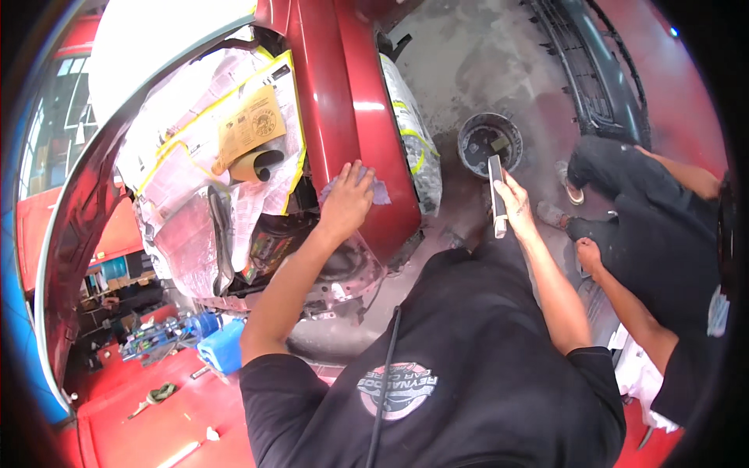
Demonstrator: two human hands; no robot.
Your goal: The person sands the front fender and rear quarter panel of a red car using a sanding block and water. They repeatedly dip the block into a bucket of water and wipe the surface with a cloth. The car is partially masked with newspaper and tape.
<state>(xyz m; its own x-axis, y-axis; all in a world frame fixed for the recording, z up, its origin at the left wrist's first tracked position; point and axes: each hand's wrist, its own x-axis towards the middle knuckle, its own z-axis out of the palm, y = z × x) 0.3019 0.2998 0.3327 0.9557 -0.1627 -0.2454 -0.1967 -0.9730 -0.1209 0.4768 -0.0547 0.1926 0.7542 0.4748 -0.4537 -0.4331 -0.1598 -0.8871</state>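
My left hand (348,199) rests on a red car fender (374,148), pressing a crumpled purple cloth (380,192) to the painted surface. Some of that cloth sticks out past my fingers, and the rest is hidden under the palm. In my right hand (515,204) is a long, narrow sanding block (495,173), held upright by its side, away from the panel. Beyond it on the floor stands a dark bucket (511,132) with a small block-like piece inside.
Masking paper (195,101) covers the engine bay, with a brown sandpaper sheet (250,129) and a roll on top. A covered wheel (413,148) is beside the fender. At right crouches another person (647,226), near a detached bumper (597,70). A blue container (222,345) stands lower left.
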